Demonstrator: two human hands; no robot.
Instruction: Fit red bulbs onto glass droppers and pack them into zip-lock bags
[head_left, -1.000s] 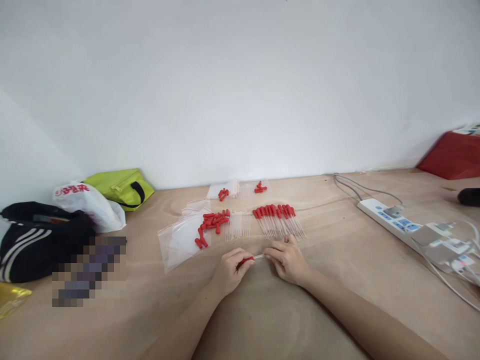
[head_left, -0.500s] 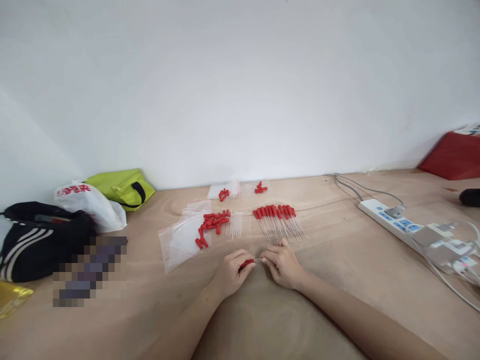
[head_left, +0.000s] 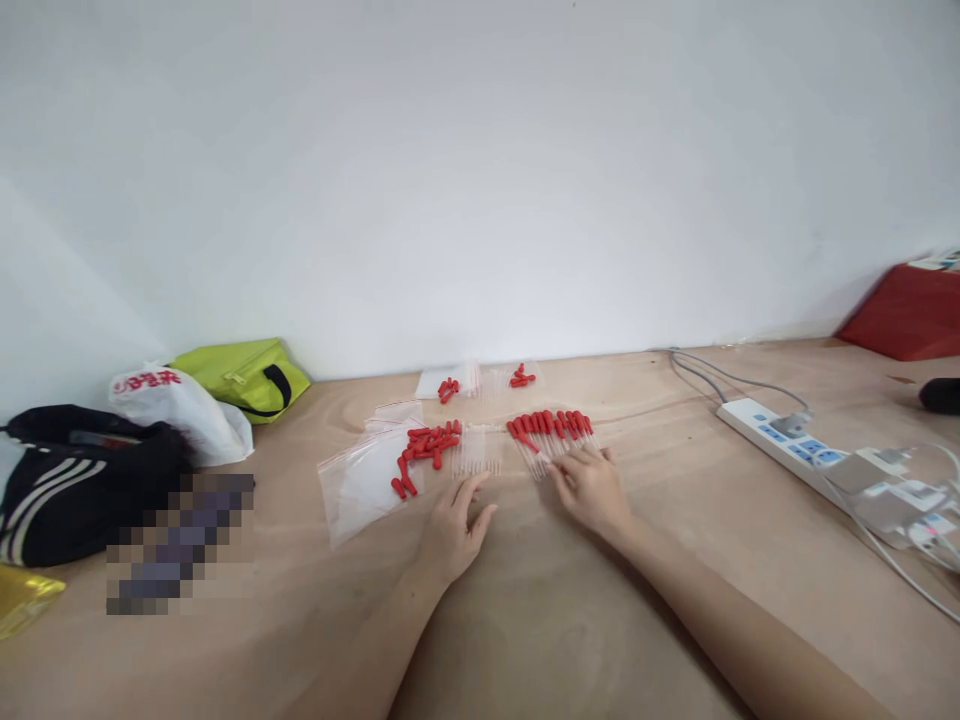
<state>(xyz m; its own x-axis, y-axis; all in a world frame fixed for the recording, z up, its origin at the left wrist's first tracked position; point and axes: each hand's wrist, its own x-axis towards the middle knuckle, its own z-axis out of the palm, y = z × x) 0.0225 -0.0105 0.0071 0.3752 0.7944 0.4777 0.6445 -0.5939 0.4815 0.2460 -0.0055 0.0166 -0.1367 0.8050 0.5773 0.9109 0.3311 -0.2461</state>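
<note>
My right hand [head_left: 592, 490] pinches the thin clear tube of a dropper [head_left: 529, 440], whose red rubber bulb points up and left. It is over the near part of a row of red-bulbed droppers [head_left: 559, 424] lying side by side. My left hand [head_left: 454, 530] holds nothing, its thumb and fingers apart, close to the near ends of a row of bare clear tubes [head_left: 480, 452]. Left of those tubes, a heap of loose red rubber bulbs [head_left: 431, 442] lies partly on clear zip bags [head_left: 360, 485].
Farther back lie more bulbs [head_left: 448, 390] on small bags. A white power strip [head_left: 780, 440] with plugs and cables is at right, with a red object [head_left: 904, 310] beyond. At left are a yellow-green bag [head_left: 240, 375], a white plastic bag [head_left: 180, 410] and a black bag [head_left: 82, 485].
My left hand has let go of the red bulb and opened. The right hand has moved forward and right with the dropper, to the row of droppers.
</note>
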